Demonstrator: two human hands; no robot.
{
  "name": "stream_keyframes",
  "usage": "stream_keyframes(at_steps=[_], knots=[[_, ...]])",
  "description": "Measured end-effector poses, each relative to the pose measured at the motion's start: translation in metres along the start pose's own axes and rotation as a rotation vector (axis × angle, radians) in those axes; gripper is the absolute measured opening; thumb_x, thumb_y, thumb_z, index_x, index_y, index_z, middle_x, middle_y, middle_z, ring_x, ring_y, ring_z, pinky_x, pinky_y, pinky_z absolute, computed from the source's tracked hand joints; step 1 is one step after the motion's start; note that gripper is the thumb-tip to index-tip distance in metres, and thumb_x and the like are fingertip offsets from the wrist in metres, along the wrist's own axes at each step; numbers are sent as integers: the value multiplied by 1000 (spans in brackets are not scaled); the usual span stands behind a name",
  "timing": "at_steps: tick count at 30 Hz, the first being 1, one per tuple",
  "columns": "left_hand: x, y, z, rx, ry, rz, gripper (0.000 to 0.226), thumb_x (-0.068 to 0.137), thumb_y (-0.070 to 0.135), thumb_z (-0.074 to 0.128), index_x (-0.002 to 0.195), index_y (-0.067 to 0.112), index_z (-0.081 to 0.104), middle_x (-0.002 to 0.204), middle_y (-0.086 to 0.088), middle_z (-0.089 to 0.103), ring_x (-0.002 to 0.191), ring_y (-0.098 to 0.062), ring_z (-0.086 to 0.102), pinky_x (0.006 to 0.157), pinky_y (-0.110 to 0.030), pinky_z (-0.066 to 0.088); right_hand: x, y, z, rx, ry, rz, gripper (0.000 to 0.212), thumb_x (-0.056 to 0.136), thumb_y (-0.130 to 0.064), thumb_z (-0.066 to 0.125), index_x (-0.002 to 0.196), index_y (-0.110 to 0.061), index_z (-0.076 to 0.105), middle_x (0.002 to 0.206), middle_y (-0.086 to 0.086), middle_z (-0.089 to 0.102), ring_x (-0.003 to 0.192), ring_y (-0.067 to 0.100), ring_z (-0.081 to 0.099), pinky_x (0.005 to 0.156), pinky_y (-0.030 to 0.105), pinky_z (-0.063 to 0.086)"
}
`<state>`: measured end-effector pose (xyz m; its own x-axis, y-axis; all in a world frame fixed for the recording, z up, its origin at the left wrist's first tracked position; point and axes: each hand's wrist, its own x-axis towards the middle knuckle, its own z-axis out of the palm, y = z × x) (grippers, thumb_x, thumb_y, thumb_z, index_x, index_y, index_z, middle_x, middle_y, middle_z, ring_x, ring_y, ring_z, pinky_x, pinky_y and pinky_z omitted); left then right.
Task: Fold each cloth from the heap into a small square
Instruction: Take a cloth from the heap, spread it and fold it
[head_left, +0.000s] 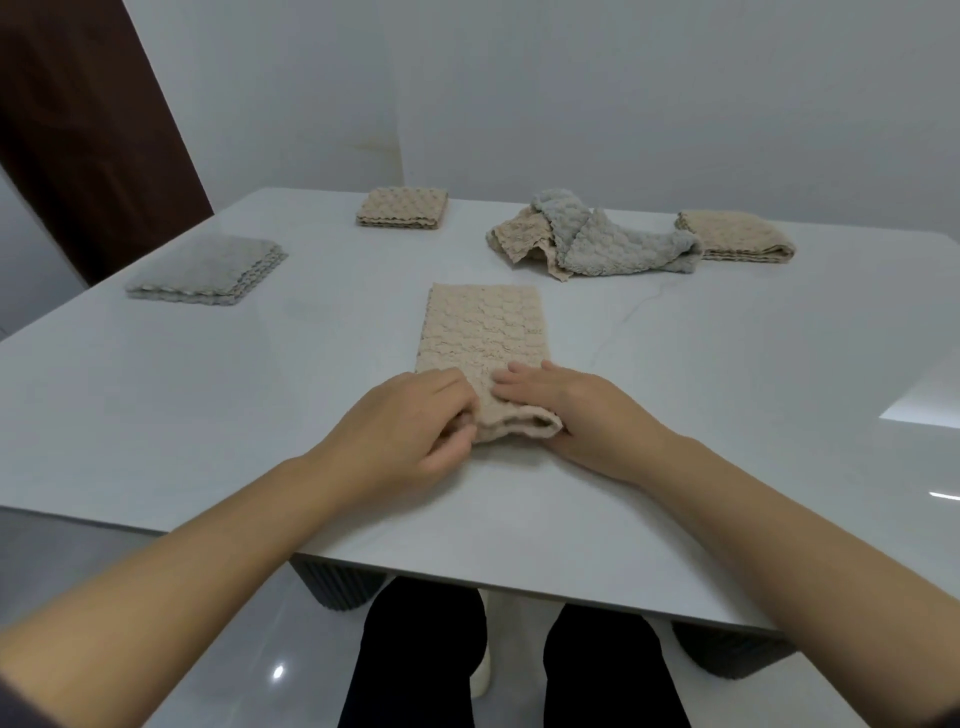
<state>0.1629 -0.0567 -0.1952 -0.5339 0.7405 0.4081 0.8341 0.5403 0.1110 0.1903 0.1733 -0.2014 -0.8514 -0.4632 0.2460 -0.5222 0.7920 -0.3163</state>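
Head view: looking down on a white table (208, 415) and holding a beige cloth (483, 332) near its middle, well in front of the near edge. Keeping that long, bubbly-textured strip lying flat and running away from the body, with only its near end lifting into a rounded, doubled-over fold. Pinching the left side of that fold with the left hand (410, 415), fingers curling in around the cloth's edge. Resting the right hand (566, 410) on the fold's right side, fingers lying fairly straight and pressed together on top, pointing left; thumb hiding behind the cloth, so not telling its grip. Both hands almost meeting over the fold.

Lying farther back and to the right, the heap (587, 239), mixing one crumpled grey cloth with a crumpled beige one. Sitting just beside the heap's right end, a beige folded cloth (737, 236). Sitting at the far edge, left of the heap, a beige folded square (402, 208). Lying near the left edge, a grey folded stack (208, 270). Standing behind the table's left corner, a brown door (78, 130). Showing under the near edge, dark trousers (415, 665).
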Motion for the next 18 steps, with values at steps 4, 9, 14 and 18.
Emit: stream_keyframes(at_steps=[4, 9, 14, 18], knots=[[-30, -16, -10, -5, -129, -31, 71, 77, 62, 56, 137, 26, 44, 148, 12, 37, 130, -2, 36, 107, -22, 28, -4, -4, -1, 57, -23, 56, 52, 89, -8, 64, 138, -20, 54, 145, -5, 49, 136, 8, 40, 114, 17, 24], [-32, -17, -9, -57, -97, -116, 83, 76, 58, 59, 147, 35, 24, 154, 15, 30, 137, -2, 30, 111, -16, 18, -3, -8, -8, 327, 98, 226, 35, 91, -7, 61, 123, -22, 67, 115, -18, 61, 111, -4, 53, 91, -1, 33], [-21, -28, 5, -130, 2, -109, 72, 80, 13, 76, 144, 20, 43, 148, 8, 40, 136, -1, 32, 109, -7, 18, -8, -10, -13, 411, 73, 261, 31, 93, -10, 61, 120, -24, 68, 114, -18, 62, 111, -2, 56, 92, 2, 36], [-25, -30, 9, -241, -110, -111, 55, 86, 1, 67, 133, 27, 57, 140, 14, 50, 133, 6, 36, 111, -18, 31, -23, -5, -12, 305, -49, 166, 43, 88, -6, 65, 126, -26, 64, 126, -22, 56, 120, -7, 50, 103, 9, 36]])
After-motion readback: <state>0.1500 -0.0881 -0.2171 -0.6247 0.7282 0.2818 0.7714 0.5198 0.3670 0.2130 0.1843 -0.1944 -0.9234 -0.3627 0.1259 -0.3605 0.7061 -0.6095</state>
